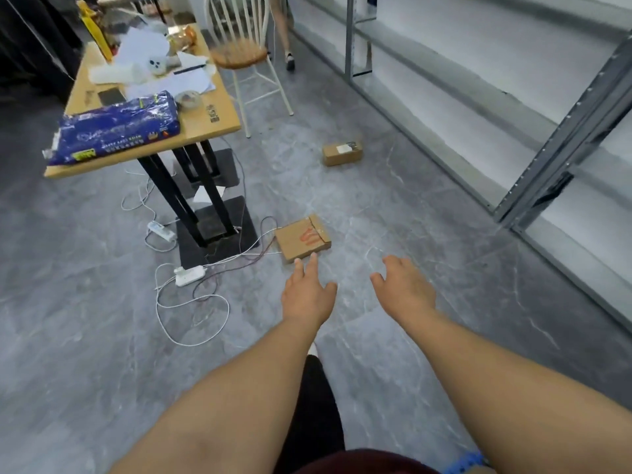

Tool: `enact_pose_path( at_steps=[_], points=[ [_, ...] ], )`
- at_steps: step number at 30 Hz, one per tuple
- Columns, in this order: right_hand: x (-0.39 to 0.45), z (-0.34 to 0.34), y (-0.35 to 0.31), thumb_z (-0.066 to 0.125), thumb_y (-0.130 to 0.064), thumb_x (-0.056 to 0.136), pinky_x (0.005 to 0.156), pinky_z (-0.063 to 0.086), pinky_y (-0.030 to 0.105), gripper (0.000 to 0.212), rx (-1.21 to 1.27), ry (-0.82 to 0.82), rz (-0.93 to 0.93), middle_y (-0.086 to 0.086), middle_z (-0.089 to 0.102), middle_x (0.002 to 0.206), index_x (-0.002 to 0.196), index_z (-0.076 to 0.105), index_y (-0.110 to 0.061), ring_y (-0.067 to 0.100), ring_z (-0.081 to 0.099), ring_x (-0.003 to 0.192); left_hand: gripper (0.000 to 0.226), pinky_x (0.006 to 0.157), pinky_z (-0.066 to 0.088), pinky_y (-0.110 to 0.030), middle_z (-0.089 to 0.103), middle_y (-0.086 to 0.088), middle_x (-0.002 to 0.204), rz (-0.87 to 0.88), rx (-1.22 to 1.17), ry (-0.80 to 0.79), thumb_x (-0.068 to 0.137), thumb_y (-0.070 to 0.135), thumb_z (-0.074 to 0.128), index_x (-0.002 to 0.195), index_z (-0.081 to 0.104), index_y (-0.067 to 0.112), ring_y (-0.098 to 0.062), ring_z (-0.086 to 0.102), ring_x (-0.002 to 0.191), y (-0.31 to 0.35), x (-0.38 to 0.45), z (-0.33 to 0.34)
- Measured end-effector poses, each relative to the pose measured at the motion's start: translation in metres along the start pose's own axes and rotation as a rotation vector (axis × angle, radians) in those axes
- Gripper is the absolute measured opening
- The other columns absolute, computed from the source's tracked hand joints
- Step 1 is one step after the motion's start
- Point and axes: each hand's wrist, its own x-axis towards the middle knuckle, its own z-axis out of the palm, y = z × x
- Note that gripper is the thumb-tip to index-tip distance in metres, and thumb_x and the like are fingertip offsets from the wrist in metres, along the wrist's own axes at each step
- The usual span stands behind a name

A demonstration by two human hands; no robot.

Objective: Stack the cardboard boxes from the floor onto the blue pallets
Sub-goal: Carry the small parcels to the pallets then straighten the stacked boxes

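Both hands reach forward over the grey floor point(102, 336), empty, fingers spread and relaxed. Left hand point(307, 295) hovers with its fingertips at the near edge of a flat box point(302, 238) with red marking; whether they touch it I cannot tell. Right hand point(403, 285) hangs to the right, apart from the box. Further off, a smaller box point(342, 153) with a white label lies near the shelving point(547, 148). At far left, the counter point(219, 111) carries a blue bag point(116, 128).
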Motion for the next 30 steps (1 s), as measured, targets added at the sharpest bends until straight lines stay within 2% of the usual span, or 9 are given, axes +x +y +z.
enact_pose_path(
  at_steps=[4,8,13,16,19,22,25,30],
  points=[
    [0.074,-0.023,-0.020,0.037,-0.039,0.095,0.091,0.040,0.038,0.044,0.027,0.055,0.040,0.010,0.046,0.133,0.131,0.045,-0.015,0.031,0.047,0.118,0.067,0.112,0.020,-0.037,0.006,-0.004,0.158,0.086,0.001,0.001,0.094,0.037,0.046,0.150,0.010,0.024,-0.025,0.018,0.142,0.032,0.079,-0.016],
    [0.148,-0.051,-0.046,0.038,-0.041,0.095,0.093,0.040,0.039,0.046,0.010,0.107,0.057,0.012,0.047,0.134,0.132,0.044,-0.014,0.031,0.046,0.121,0.065,0.115,0.016,-0.039,0.005,-0.006,0.158,0.134,-0.008,-0.004,0.094,0.034,0.045,0.149,0.012,0.024,-0.025,0.011,0.144,0.066,0.160,-0.045],
    [0.228,-0.072,-0.077,0.039,-0.041,0.096,0.092,0.041,0.039,0.045,0.052,0.134,0.108,0.011,0.046,0.134,0.131,0.044,-0.014,0.031,0.046,0.121,0.065,0.115,0.020,-0.041,0.003,-0.003,0.158,0.182,0.034,-0.039,0.095,0.039,0.042,0.149,0.009,0.028,-0.024,0.014,0.144,0.096,0.251,-0.072],
    [0.268,-0.078,-0.083,0.038,-0.041,0.096,0.093,0.040,0.039,0.045,0.066,0.127,0.130,0.010,0.045,0.135,0.133,0.043,-0.014,0.029,0.046,0.122,0.065,0.114,0.022,-0.047,0.003,-0.002,0.158,0.169,0.022,-0.070,0.094,0.039,0.043,0.149,0.009,0.029,-0.024,0.014,0.144,0.108,0.296,-0.073],
    [0.306,-0.080,-0.082,0.038,-0.042,0.096,0.094,0.039,0.039,0.046,0.068,0.121,0.145,0.009,0.045,0.135,0.134,0.042,-0.015,0.028,0.044,0.123,0.066,0.113,0.022,-0.051,0.002,0.000,0.159,0.150,0.037,-0.114,0.094,0.041,0.042,0.149,0.007,0.030,-0.023,0.012,0.144,0.122,0.331,-0.064],
    [0.347,-0.084,-0.074,0.038,-0.042,0.096,0.094,0.039,0.039,0.046,0.066,0.108,0.149,0.009,0.045,0.135,0.134,0.042,-0.016,0.028,0.044,0.123,0.066,0.115,0.020,-0.046,0.002,-0.003,0.159,0.159,0.052,-0.134,0.095,0.040,0.041,0.150,0.007,0.028,-0.023,0.011,0.144,0.139,0.368,-0.057],
    [0.394,-0.092,-0.060,0.038,-0.042,0.096,0.093,0.040,0.039,0.045,0.065,0.097,0.140,0.010,0.045,0.134,0.131,0.044,-0.015,0.029,0.045,0.121,0.065,0.116,0.018,-0.041,0.003,-0.006,0.158,0.164,0.053,-0.109,0.095,0.038,0.042,0.150,0.009,0.024,-0.026,0.014,0.143,0.165,0.405,-0.051],
    [0.479,-0.122,-0.034,0.038,-0.042,0.096,0.091,0.040,0.038,0.046,0.066,0.078,0.109,0.009,0.045,0.135,0.133,0.042,-0.015,0.029,0.046,0.121,0.065,0.115,0.017,-0.040,0.003,-0.004,0.158,0.120,0.030,-0.085,0.095,0.037,0.042,0.150,0.008,0.027,-0.026,0.015,0.143,0.228,0.465,-0.040]
  ],
)
